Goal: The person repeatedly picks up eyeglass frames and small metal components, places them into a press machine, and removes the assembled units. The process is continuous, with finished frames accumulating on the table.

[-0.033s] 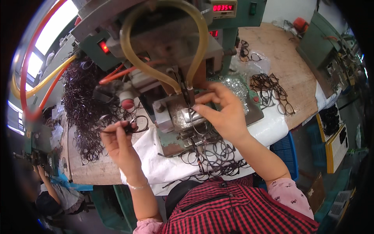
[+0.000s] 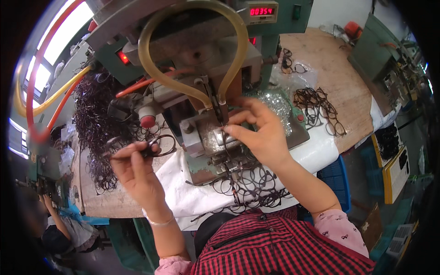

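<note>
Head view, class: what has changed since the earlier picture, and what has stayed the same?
The bare left hand has shifted slightly left, still holding a dark, round-rimmed eyeglass frame. The bare right hand stays at the green-and-grey metal machine; no new grasp or release shows.

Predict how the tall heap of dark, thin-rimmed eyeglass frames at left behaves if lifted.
The heap probably snags: rims overlap in a tangle. It's likely light for its bulk, given the thin, open rims. Pieces may drop off, as rims poke out along its edges.
</note>
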Demonstrator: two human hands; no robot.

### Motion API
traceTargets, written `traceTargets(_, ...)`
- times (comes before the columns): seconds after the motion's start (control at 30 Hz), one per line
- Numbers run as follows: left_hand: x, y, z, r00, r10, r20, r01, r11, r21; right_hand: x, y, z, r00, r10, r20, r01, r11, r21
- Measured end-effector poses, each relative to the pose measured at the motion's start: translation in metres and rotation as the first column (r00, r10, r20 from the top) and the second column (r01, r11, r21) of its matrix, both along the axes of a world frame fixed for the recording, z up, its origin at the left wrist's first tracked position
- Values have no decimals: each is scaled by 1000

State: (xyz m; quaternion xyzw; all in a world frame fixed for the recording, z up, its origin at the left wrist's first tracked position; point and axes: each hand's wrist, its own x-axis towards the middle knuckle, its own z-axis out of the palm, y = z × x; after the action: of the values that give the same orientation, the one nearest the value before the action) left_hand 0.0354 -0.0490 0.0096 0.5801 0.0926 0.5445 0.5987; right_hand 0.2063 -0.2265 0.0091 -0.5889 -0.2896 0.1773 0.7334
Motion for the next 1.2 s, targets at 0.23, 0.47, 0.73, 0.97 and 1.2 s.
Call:
traceTargets(0.23,31,-17,60,997,-9,79,-10,973,231,-17,5,9,984,102,-149,-84,989,125)
traceTargets(0.47,15,-42,22,980,-86,-181,197,573,796,39,-56,-55,522,-52,851,753,496,-432)
traceTargets(0.73,43,-59,18,989,93,-114,108,69,992,75,-61,-83,643,-213,736,621,707,-338)
traceTargets(0.97,39,-55,9,993,57,-98,92,98,991,64,-53,-91,437,-71,897,755,570,-323)
traceTargets(1.2,-29,-55,-17,935,220,-279,169,417,893,65,-49,-90,476,-156,865,699,664,-265)
